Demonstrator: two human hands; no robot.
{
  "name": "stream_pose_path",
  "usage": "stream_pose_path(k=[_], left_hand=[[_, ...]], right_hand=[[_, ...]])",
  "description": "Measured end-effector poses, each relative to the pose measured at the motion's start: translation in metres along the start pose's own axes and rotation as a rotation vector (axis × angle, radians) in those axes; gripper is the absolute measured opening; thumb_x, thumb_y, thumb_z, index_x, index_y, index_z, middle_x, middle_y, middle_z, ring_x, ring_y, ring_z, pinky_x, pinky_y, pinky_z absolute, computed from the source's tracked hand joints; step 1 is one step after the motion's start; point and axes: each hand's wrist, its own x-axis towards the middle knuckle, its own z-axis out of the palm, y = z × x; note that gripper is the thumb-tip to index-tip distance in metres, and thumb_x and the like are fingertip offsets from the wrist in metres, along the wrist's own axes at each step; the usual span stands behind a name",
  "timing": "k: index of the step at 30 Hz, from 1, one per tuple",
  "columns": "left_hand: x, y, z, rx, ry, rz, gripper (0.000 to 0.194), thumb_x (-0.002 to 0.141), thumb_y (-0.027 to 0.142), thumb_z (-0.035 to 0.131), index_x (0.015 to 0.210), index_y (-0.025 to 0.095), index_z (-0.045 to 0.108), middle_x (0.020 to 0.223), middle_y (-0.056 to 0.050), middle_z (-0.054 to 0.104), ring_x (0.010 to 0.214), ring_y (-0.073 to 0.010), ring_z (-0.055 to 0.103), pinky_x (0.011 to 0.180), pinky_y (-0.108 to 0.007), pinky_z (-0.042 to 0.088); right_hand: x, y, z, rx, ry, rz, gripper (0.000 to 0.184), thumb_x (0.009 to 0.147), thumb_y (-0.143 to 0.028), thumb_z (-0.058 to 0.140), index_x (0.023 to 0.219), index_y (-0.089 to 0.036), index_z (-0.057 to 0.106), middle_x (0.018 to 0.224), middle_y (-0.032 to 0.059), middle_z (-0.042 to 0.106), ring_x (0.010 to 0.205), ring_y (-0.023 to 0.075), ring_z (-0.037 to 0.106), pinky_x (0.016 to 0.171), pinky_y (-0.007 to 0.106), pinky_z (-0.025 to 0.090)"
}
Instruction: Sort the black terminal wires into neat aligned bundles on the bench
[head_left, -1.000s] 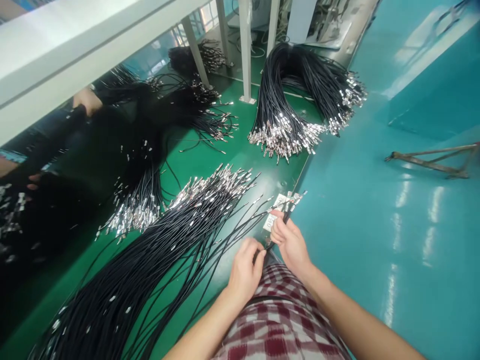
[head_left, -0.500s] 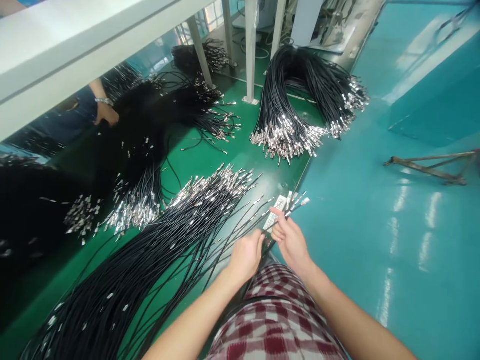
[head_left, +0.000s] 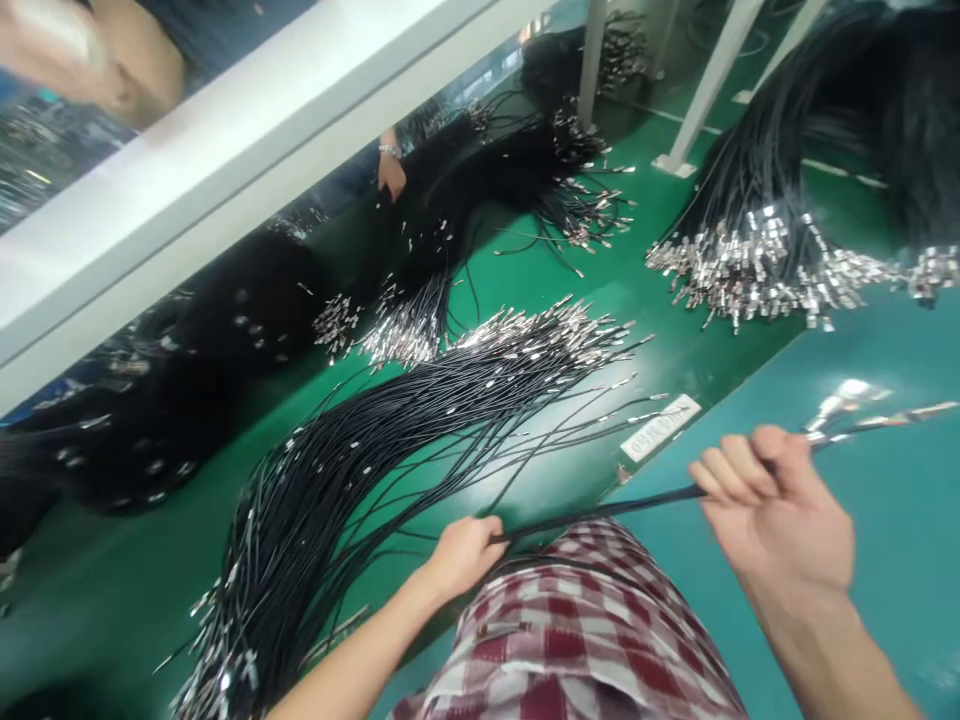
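Note:
A few black cables [head_left: 600,513] run stretched between my two hands, across the front of my checked clothing. My right hand [head_left: 784,500] is closed around them near their tips; the blurred silvery connector ends stick out past it to the right. Lower and further left, my left hand [head_left: 466,552] grips the same cables in a fist. On the green floor to the left lies a large bundle of black cables [head_left: 360,440], its metal ends fanned out toward the upper right. Several loose cables trail from that bundle beside my left hand.
A white printed label [head_left: 660,428] is stuck on the floor. Another cable bundle [head_left: 739,190] hangs bent at the upper right. A pale table edge [head_left: 247,170] crosses the upper left, with a table leg [head_left: 694,120] behind. Another person's hand [head_left: 391,178] shows beneath it.
My right hand has moved right and up with the cable ends, away from my left hand, and the cables are now stretched between them. The view has shifted left.

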Motion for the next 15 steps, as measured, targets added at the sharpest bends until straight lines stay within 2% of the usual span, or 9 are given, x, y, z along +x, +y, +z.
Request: stream_pose_path(k=[2, 4, 5, 7, 8, 9, 10, 12, 15], left_hand=[[-0.012, -0.024, -0.004, -0.013, -0.069, -0.088, 0.020, 0.076, 0.032, 0.064, 0.062, 0.021, 0.056, 0.049, 0.005, 0.044, 0.048, -0.0124, 0.044, 0.051, -0.023, 0.031], [-0.003, -0.033, -0.004, -0.052, -0.127, -0.096, 0.019, 0.074, 0.036, 0.067, 0.068, 0.020, 0.058, 0.055, 0.005, 0.048, 0.051, -0.0127, 0.046, 0.052, -0.023, 0.035], [0.009, -0.031, -0.002, -0.062, -0.088, -0.065, 0.019, 0.074, 0.037, 0.067, 0.075, 0.019, 0.060, 0.063, 0.003, 0.053, 0.058, -0.0138, 0.051, 0.057, -0.023, 0.039], [0.041, -0.021, 0.005, -0.010, 0.120, 0.007, 0.020, 0.078, 0.035, 0.065, 0.087, 0.018, 0.060, 0.084, -0.003, 0.060, 0.078, -0.0180, 0.057, 0.072, -0.029, 0.046], [0.057, -0.013, 0.009, 0.046, 0.225, 0.033, 0.016, 0.080, 0.032, 0.063, 0.087, 0.018, 0.058, 0.090, -0.006, 0.060, 0.086, -0.0204, 0.057, 0.080, -0.033, 0.046], [0.071, -0.004, 0.013, 0.105, 0.279, 0.054, 0.010, 0.082, 0.026, 0.060, 0.084, 0.018, 0.056, 0.093, -0.007, 0.059, 0.092, -0.0222, 0.057, 0.085, -0.036, 0.045], [0.082, 0.004, 0.017, 0.149, 0.289, 0.065, 0.005, 0.083, 0.021, 0.057, 0.080, 0.018, 0.054, 0.091, -0.008, 0.059, 0.092, -0.0231, 0.057, 0.086, -0.037, 0.044], [0.094, 0.017, 0.025, 0.146, 0.244, 0.064, 0.012, 0.086, 0.015, 0.048, 0.076, 0.020, 0.048, 0.083, -0.006, 0.058, 0.084, -0.0221, 0.058, 0.080, -0.035, 0.045], [0.095, 0.030, 0.037, 0.027, 0.139, 0.026, 0.003, 0.090, 0.021, 0.047, 0.087, 0.020, 0.047, 0.075, -0.003, 0.058, 0.068, -0.0200, 0.058, 0.068, -0.030, 0.043]], right_hand=[[0.011, 0.016, -0.016, 0.035, 0.058, 0.013, 0.019, 0.088, -0.034, 0.063, 0.075, -0.021, 0.057, 0.052, -0.0084, 0.015, 0.043, 0.0087, 0.011, 0.039, 0.021, 0.022], [0.022, 0.036, -0.040, 0.037, 0.134, 0.117, 0.021, 0.086, -0.034, 0.066, 0.074, -0.020, 0.057, 0.049, -0.0095, 0.016, 0.042, 0.0078, 0.011, 0.037, 0.019, 0.021], [0.027, 0.045, -0.051, 0.037, 0.158, 0.149, 0.022, 0.085, -0.034, 0.067, 0.073, -0.019, 0.056, 0.048, -0.0099, 0.016, 0.041, 0.0075, 0.012, 0.037, 0.018, 0.021], [0.033, 0.057, -0.069, 0.037, 0.158, 0.183, 0.023, 0.083, -0.035, 0.069, 0.074, -0.019, 0.055, 0.048, -0.0106, 0.016, 0.040, 0.0070, 0.014, 0.037, 0.017, 0.023], [0.035, 0.060, -0.075, 0.036, 0.141, 0.192, 0.023, 0.082, -0.036, 0.070, 0.076, -0.019, 0.056, 0.049, -0.0109, 0.017, 0.040, 0.0068, 0.015, 0.037, 0.017, 0.024], [0.036, 0.062, -0.078, 0.034, 0.124, 0.203, 0.024, 0.082, -0.037, 0.071, 0.076, -0.019, 0.056, 0.049, -0.0111, 0.017, 0.039, 0.0066, 0.015, 0.036, 0.017, 0.024], [0.036, 0.062, -0.079, 0.030, 0.113, 0.217, 0.025, 0.081, -0.037, 0.071, 0.076, -0.019, 0.056, 0.049, -0.0112, 0.018, 0.039, 0.0063, 0.015, 0.036, 0.017, 0.024], [0.036, 0.063, -0.078, 0.029, 0.115, 0.249, 0.027, 0.080, -0.039, 0.072, 0.075, -0.018, 0.056, 0.048, -0.0116, 0.019, 0.038, 0.0056, 0.015, 0.035, 0.017, 0.022], [0.039, 0.065, -0.076, 0.067, 0.143, 0.278, 0.029, 0.076, -0.039, 0.076, 0.074, -0.018, 0.056, 0.047, -0.0119, 0.022, 0.038, 0.0045, 0.014, 0.035, 0.016, 0.021]])
